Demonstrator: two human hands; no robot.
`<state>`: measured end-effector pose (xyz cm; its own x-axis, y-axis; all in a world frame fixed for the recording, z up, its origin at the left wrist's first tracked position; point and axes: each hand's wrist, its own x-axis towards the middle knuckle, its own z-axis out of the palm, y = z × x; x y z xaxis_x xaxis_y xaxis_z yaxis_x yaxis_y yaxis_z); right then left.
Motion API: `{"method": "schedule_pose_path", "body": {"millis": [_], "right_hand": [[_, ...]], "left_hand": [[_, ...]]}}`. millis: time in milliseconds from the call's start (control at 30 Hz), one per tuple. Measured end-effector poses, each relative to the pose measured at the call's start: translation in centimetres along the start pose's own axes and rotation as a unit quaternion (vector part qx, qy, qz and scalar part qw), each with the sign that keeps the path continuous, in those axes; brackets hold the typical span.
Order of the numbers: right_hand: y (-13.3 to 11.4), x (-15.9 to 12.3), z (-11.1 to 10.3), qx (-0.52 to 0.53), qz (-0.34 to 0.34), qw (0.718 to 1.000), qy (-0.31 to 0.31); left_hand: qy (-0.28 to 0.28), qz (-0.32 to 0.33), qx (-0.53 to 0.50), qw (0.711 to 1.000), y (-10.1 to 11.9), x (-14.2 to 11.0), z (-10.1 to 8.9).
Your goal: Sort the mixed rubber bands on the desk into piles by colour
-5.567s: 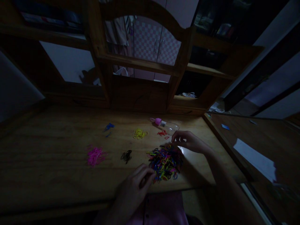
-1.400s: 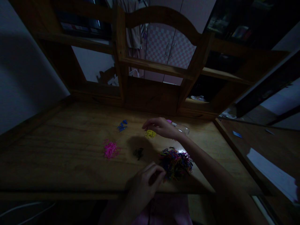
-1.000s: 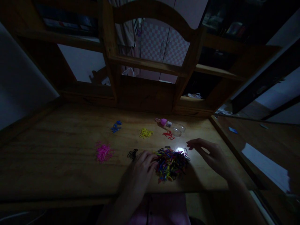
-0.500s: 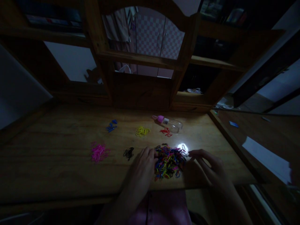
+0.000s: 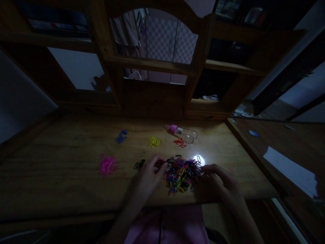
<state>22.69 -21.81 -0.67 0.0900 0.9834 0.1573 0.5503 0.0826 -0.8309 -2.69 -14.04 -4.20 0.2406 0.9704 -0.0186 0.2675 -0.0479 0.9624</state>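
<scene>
"Can you read any lettering?"
"None. The clear bottle [image 5: 189, 136], toward four o'clock near the middle of the view, bears a small label [image 5: 179, 130] beside its pink cap [image 5: 174, 128], but the dark marks on it are too tiny to make out."
"And the flat blue piece [image 5: 253, 133] at three o'clock?"
"Just blue patches; no word or number comes clear."
"The white paper [image 5: 290, 172], farther out toward four?"
"Too dim to tell whether it has print."
"Those shelf items [image 5: 58, 25] at ten?"
"Pale and reddish bands, illegible in the dark."
</scene>
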Motion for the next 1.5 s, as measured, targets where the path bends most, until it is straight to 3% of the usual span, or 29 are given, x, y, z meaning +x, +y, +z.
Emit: {"method": "schedule_pose_path", "body": {"millis": [133,333,467,767,933,1133,1300,1500], "right_hand": [[-1.7,0.4,1.7,0.007,-0.017,1.0,0.001],[-5.3,1.2,6.6,0.01,-0.084,0.996,0.019],[-6.1,1.6,8.3,0.028,-0.092,0.995,0.037],[-5.5,1.4,6.2,0.057,-0.048,0.996,0.05],[-5.6,1.7,6.1,0.147,0.004,0.988,0.044],[-6.7,2.2,7.1,0.199,-0.003,0.98,0.025],[-7.4,2.1,7.9,0.151,-0.009,0.986,0.073],[-7.0,2.2,8.0,0.201,0.06,0.973,0.097]], "left_hand": [[0.013,-0.028,-0.104,0.994,0.9,0.0,-0.1],[0.031,-0.059,-0.212,0.975,2.4,-0.6,0.2],[0.015,-0.064,-0.25,0.966,2.7,-1.3,0.3],[0.015,-0.117,-0.353,0.928,2.7,-2.1,0.1],[0.009,-0.129,-0.357,0.925,2.3,-2.0,0.0],[0.005,-0.1,-0.286,0.953,2.3,-2.2,0.0],[0.024,-0.08,-0.233,0.969,2.7,-2.6,-0.1],[0.034,-0.059,-0.238,0.969,2.5,-2.8,0.0]]}}
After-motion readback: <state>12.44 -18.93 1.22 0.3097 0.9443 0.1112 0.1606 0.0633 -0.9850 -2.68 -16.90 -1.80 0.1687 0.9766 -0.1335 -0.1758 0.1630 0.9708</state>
